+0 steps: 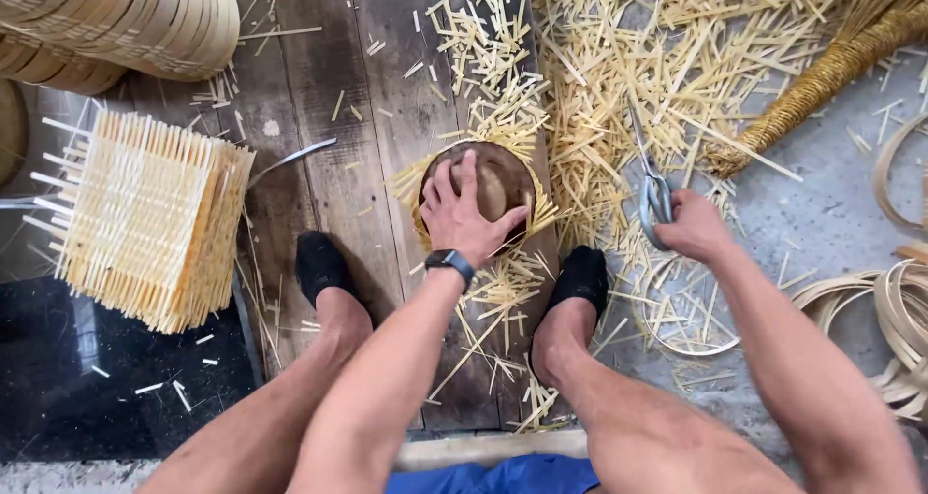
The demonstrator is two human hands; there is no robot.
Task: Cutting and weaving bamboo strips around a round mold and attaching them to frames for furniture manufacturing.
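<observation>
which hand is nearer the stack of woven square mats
Left. The left hand presses on the round wooden mould, with bare boards between it and the stack of woven mats. The right hand holds scissors farther off.

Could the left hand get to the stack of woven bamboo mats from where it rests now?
Probably yes: the left hand presses the round mould, and only bare planks lie between it and the mat stack.

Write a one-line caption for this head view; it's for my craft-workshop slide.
Left hand presses a round wooden mould onto a woven mat, right hand grips scissors amid scattered bamboo offcuts.
</observation>
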